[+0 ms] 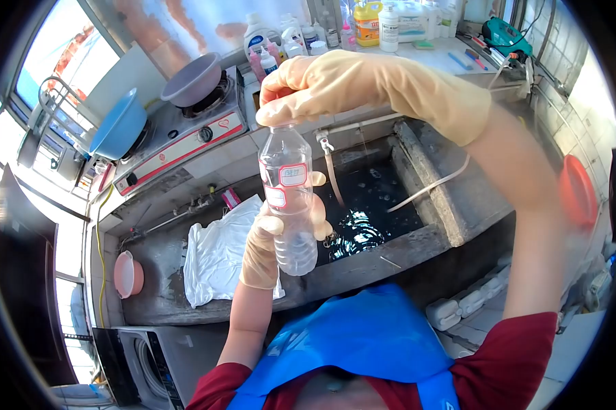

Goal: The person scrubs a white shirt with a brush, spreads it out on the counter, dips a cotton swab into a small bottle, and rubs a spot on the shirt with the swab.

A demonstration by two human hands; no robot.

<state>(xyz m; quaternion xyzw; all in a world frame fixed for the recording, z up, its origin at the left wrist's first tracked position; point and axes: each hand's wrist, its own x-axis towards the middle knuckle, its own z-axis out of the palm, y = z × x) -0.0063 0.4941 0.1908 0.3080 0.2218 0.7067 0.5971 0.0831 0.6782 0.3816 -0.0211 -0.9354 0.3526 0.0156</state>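
A clear plastic bottle (286,152) with red-edged white labels stands nearly upright in front of me. It looks see-through, with no liquid that I can make out. My left hand (258,247), in a cream rubber glove, is wrapped round its lower body. From above, my right hand (321,85), gloved the same way, has its fingers closed over the bottle's top. Those fingers hide the mouth, so I cannot see whether a cap is on it. Behind the bottle lies a stone basin (434,184) holding dark water, and a white cloth (215,253) is spread to the left.
A two-burner gas stove (185,147) bears a blue basin (120,126) and a purple basin (192,78). Several bottles, among them a yellow jug (367,27), line the back counter. A white tap (326,145) with a hose hangs over the water. A pink basin (128,275) sits at left.
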